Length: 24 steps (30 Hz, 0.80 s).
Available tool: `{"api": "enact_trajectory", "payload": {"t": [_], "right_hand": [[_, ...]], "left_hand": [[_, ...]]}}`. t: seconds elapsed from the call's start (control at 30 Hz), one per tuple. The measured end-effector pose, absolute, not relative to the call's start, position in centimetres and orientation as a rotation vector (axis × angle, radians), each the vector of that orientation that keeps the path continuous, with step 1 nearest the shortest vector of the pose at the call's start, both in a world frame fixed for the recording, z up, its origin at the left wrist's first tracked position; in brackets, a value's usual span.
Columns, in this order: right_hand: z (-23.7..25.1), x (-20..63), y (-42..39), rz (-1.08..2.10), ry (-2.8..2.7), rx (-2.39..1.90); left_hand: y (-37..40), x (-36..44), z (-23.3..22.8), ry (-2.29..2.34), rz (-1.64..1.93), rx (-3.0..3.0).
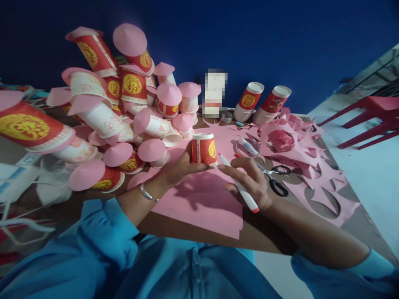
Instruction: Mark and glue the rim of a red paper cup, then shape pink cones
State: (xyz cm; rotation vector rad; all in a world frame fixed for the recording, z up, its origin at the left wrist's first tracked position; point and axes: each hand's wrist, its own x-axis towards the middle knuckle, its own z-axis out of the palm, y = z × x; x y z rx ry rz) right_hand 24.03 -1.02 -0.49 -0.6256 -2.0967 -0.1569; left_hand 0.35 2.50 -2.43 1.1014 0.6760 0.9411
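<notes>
A red paper cup (203,149) with a yellow round emblem is gripped in my left hand (183,166), its white rim at the top. Between the fingers of my right hand (249,180) lies a white marker pen (241,187) with an orange-red end. Its tip points up-left, close to the cup's lower right side; I cannot tell whether they touch. Below both hands spread pink paper sheets (199,207), with the hands' shadow on them. Just right of my right hand rest black-handled scissors (276,180).
Several red or white cups with pink paper cones (151,150) crowd the left side. Two stacks of cups (248,101) lean at the back wall. Near them are a roll of tape (226,116) and a glue stick (248,146). Cut pink scraps (311,166) cover the right; a red stool (374,110) stands beyond.
</notes>
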Motion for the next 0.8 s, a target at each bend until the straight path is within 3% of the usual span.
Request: {"api": "enact_trajectory", "payload": {"t": [0.8], "right_hand": [[-0.43,23.22,-1.47,-0.016,-2.160,-0.540]], "left_hand": [[2.44,0.38,-2.21,0.882,0.903,1.317]]}}
